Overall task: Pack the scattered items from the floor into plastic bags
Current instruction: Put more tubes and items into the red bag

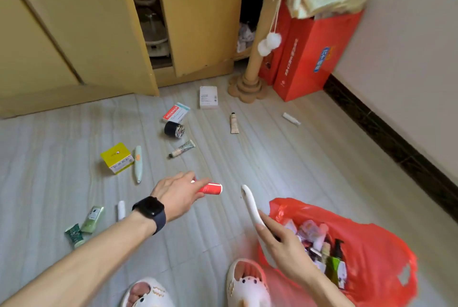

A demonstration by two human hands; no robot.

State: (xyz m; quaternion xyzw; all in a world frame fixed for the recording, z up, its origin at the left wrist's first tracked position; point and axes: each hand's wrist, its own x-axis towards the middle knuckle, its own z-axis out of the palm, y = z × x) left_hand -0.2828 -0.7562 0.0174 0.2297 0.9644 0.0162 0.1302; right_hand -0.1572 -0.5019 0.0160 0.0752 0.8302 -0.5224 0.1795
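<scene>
Right hand (285, 239) clasps white wand (250, 205) beside red bag (371, 244); left hand (178, 195) closed on red tube (210, 188), its axis pointing bagward.

1. A room in a home: pale tiled floor (285, 158), white wall (409, 33) with a dark skirting
2. Yellow wooden cupboards (74, 21), one door ajar on stored kitchenware
3. A cardboard cat post (257, 41) with white pom-poms (270, 42) stands beside red gift bags (304, 58)
4. White house slippers (247, 284) on the person's feet
</scene>
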